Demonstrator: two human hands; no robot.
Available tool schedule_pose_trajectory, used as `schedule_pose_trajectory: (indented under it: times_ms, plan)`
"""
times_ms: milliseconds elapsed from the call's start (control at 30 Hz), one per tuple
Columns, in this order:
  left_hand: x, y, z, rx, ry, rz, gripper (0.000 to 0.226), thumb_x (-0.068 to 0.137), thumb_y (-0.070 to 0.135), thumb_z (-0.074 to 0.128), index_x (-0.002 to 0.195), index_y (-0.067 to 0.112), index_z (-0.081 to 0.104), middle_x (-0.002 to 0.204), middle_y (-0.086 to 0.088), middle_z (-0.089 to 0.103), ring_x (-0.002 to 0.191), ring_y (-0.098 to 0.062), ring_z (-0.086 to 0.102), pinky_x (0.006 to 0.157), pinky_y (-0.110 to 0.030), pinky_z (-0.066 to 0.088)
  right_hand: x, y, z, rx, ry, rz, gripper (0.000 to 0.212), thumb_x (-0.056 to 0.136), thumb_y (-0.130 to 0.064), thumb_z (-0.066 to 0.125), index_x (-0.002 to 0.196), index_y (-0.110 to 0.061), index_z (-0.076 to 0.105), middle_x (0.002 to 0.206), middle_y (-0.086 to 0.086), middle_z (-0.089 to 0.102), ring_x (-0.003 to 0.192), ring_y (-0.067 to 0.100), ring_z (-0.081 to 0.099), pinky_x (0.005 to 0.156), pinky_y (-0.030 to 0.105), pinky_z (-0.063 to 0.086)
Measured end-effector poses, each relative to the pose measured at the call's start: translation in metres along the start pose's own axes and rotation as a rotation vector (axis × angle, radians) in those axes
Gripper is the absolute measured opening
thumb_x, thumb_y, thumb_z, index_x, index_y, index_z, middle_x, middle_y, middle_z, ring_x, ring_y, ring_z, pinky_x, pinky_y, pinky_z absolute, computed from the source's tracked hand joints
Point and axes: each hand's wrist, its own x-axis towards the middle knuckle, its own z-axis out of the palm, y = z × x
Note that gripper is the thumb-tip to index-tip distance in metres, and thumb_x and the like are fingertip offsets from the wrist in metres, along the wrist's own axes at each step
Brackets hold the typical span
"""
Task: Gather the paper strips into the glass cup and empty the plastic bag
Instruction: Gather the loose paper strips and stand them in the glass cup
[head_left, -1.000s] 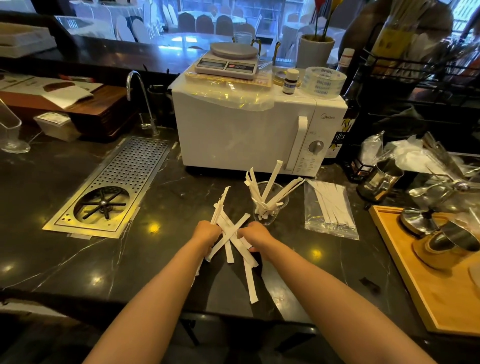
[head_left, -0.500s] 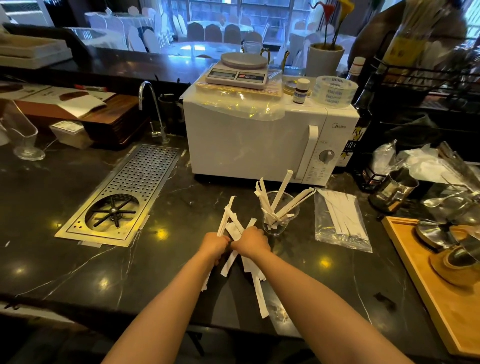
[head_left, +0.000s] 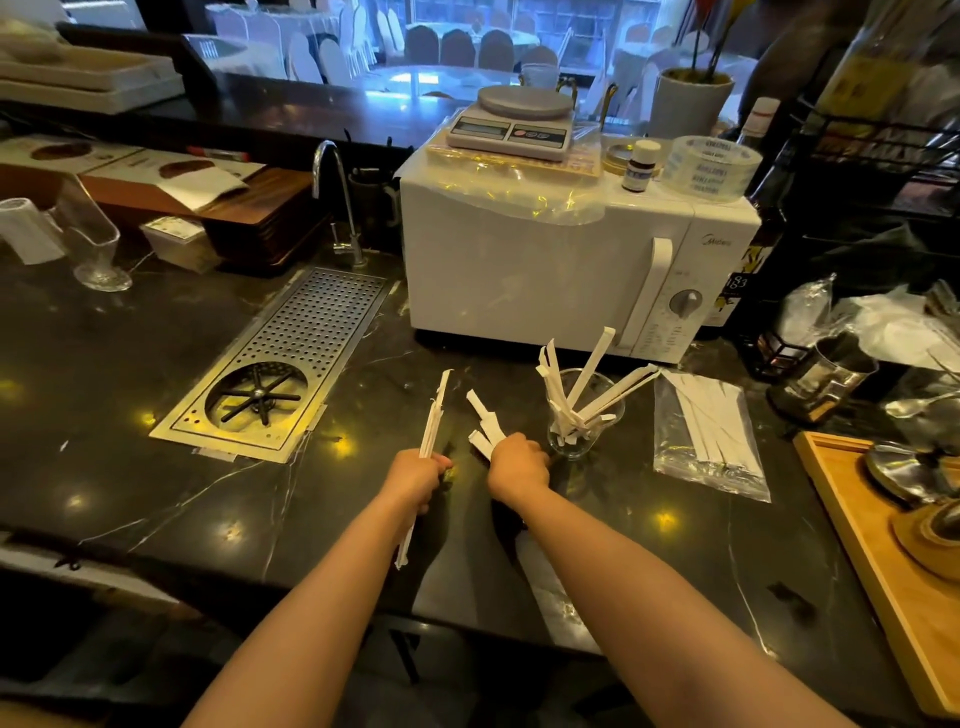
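- Risk: the small clear glass cup (head_left: 586, 415) is judged light and top-heavy, being already loaded with long white paper strips (head_left: 587, 382) that lean out past its rim. If it is nudged by the right hand (head_left: 517, 464), which is just beside its base, it may be tipped or slid across the dark marble bench (head_left: 156, 467).
- Risk: the fanned strips already in the cup may be caught by an incoming bundle and some flicked out onto the bench.
- Risk: the thin bundle of white strips (head_left: 435, 410) is gripped low down, so its upper length is unsupported and could be bent or dropped before the cup is reached.
- Risk: the clear plastic bag (head_left: 709, 434) is judged limp and slippery. More white strips are seen inside it, so emptying is not yet done, and strips may be scattered if it is upended carelessly.
- Hand state: the left hand (head_left: 418, 475) is closed in a fist round the thin bundle, which is held nearly upright and extends below the fist as well. The right hand is closed round a shorter splayed cluster of white strips (head_left: 485, 426).
- Position: the two hands are held apart, side by side, above the bench. The cup stands just right of the right hand and in front of the white microwave oven (head_left: 545, 270); whether it is touched cannot be told. The bag lies flat on the bench further right, well apart from both hands.
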Motion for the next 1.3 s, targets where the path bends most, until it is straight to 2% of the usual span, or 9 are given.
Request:
schedule_pose_trajectory:
  times_ms: [467, 633, 800, 933, 1067, 1133, 1200, 1233, 1300]
  plan:
    - [-0.018, -0.005, -0.005, -0.086, -0.026, 0.028, 0.019, 0.092, 0.007, 0.042, 0.078, 0.011, 0.055, 0.053, -0.002, 0.036, 0.042, -0.011, 0.028, 0.032, -0.015, 0.023, -0.012, 0.023, 0.018, -0.23, 0.117, -0.199, 0.033, 0.095, -0.003, 0.037, 0.128, 0.001, 0.039, 0.132, 0.019, 0.046, 0.121, 0.032, 0.049, 0.095, 0.037, 0.047]
    - [-0.024, -0.005, -0.009, -0.124, -0.033, 0.039, 0.022, 0.093, 0.007, 0.041, 0.076, 0.011, 0.054, 0.052, -0.001, 0.037, 0.021, -0.002, 0.032, 0.028, -0.014, 0.023, -0.016, 0.035, 0.013, -0.237, 0.097, -0.294, 0.036, 0.093, 0.002, 0.039, 0.129, 0.0, 0.037, 0.133, 0.019, 0.044, 0.122, 0.032, 0.047, 0.097, 0.038, 0.045]
    - [-0.023, -0.005, -0.01, -0.148, -0.032, 0.053, 0.023, 0.093, 0.01, 0.042, 0.075, 0.011, 0.055, 0.055, -0.001, 0.036, 0.043, -0.011, 0.03, 0.031, -0.016, 0.025, -0.023, 0.036, 0.001, -0.123, 0.08, -0.381, 0.034, 0.09, 0.005, 0.043, 0.122, -0.001, 0.041, 0.129, 0.018, 0.045, 0.117, 0.032, 0.048, 0.094, 0.038, 0.044]
    - [-0.028, -0.003, -0.009, -0.214, -0.082, 0.081, 0.017, 0.091, 0.011, 0.05, 0.075, 0.012, 0.055, 0.056, 0.0, 0.038, 0.043, -0.01, 0.031, 0.033, -0.015, 0.026, -0.031, 0.026, -0.014, 0.044, 0.111, -0.482, 0.034, 0.089, 0.001, 0.045, 0.122, -0.003, 0.04, 0.124, 0.018, 0.045, 0.105, 0.031, 0.051, 0.088, 0.039, 0.043]
    - [-0.036, 0.002, -0.007, -0.231, -0.226, 0.172, 0.011, 0.084, 0.016, 0.062, 0.092, 0.008, 0.061, 0.056, 0.002, 0.043, 0.035, -0.003, 0.038, 0.034, -0.014, 0.029, -0.038, 0.01, -0.032, 0.228, 0.17, -0.559, 0.025, 0.093, -0.003, 0.04, 0.118, -0.003, 0.043, 0.119, 0.019, 0.047, 0.092, 0.025, 0.048, 0.084, 0.036, 0.046]
    - [-0.04, 0.007, -0.004, -0.213, -0.282, 0.215, 0.02, 0.083, 0.016, 0.064, 0.102, 0.007, 0.06, 0.056, 0.001, 0.044, 0.037, -0.003, 0.037, 0.037, -0.015, 0.029, -0.042, 0.001, -0.043, 0.318, 0.168, -0.563, 0.023, 0.094, -0.003, 0.04, 0.116, -0.001, 0.044, 0.117, 0.021, 0.048, 0.092, 0.025, 0.051, 0.078, 0.024, 0.049]
    - [-0.044, 0.014, -0.002, -0.211, -0.32, 0.259, 0.02, 0.082, 0.011, 0.063, 0.102, 0.011, 0.059, 0.052, 0.002, 0.044, 0.035, -0.002, 0.037, 0.039, -0.015, 0.03, -0.045, -0.006, -0.056, 0.428, 0.139, -0.528, 0.022, 0.095, -0.004, 0.037, 0.117, 0.0, 0.044, 0.114, 0.022, 0.05, 0.078, 0.014, 0.048, 0.055, 0.003, 0.042]
    - [-0.046, 0.017, -0.002, -0.199, -0.333, 0.284, 0.021, 0.081, 0.008, 0.064, 0.1, 0.015, 0.059, 0.051, 0.003, 0.043, 0.036, -0.002, 0.037, 0.041, -0.016, 0.031, -0.045, -0.009, -0.061, 0.471, 0.13, -0.511, 0.023, 0.096, -0.003, 0.036, 0.118, 0.0, 0.043, 0.111, 0.02, 0.05, 0.075, 0.011, 0.045, 0.046, 0.0, 0.039]
    - [-0.05, 0.022, -0.002, -0.116, -0.346, 0.343, 0.029, 0.076, 0.003, 0.068, 0.096, 0.022, 0.057, 0.054, 0.002, 0.043, 0.042, -0.004, 0.039, 0.048, -0.02, 0.032, -0.046, -0.012, -0.07, 0.563, 0.129, -0.494, 0.026, 0.097, -0.003, 0.035, 0.122, 0.0, 0.041, 0.11, 0.014, 0.048, 0.088, 0.015, 0.047, 0.046, -0.004, 0.038]
